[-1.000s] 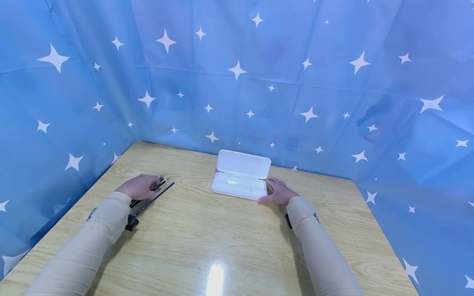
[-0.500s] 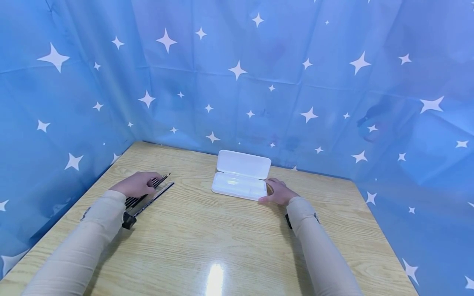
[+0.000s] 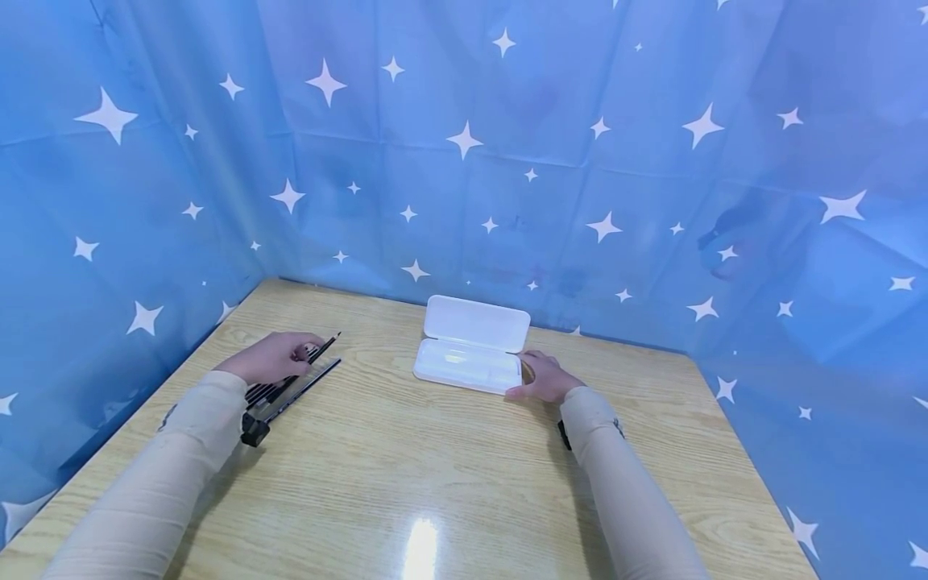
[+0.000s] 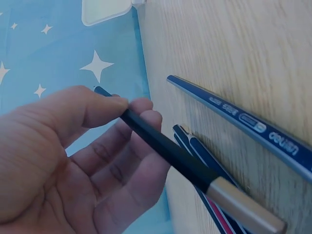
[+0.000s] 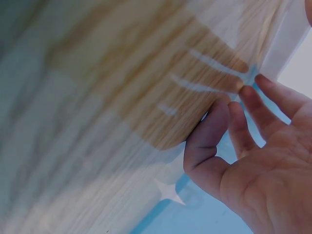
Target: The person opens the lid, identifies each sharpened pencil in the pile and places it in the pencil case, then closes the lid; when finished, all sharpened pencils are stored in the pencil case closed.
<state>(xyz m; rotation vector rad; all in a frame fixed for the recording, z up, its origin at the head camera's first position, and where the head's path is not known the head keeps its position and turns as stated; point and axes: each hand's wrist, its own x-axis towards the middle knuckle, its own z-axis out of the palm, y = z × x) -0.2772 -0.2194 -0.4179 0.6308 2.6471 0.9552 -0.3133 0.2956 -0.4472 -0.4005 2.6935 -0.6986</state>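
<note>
My left hand [image 3: 303, 353] [image 4: 127, 108] pinches one black pencil [image 3: 324, 347] [image 4: 165, 148] between thumb and fingers, its point raised toward the far right and its metal end toward my wrist. Under it several dark pencils [image 3: 290, 391] [image 4: 195, 145] and a blue pencil [image 4: 243, 122] lie on the wooden table [image 3: 435, 467]. A white pencil case [image 3: 464, 366] [image 4: 105, 9] [image 5: 287, 44] lies open at the table's middle back, its lid [image 3: 477, 322] leaning back. My right hand [image 3: 532, 374] [image 5: 234, 100] rests against the case's right end with relaxed fingers.
A blue curtain with white stars [image 3: 464, 161] closes in the table at the back and on both sides. Black camera mounts sit at my left wrist [image 3: 254, 431] and my right wrist [image 3: 562, 433]. The near table shows a bright glare spot [image 3: 422, 548].
My left hand has lifted one black pencil out of the bundle and raised its point up and to the right. The right hand and the case have not moved.
</note>
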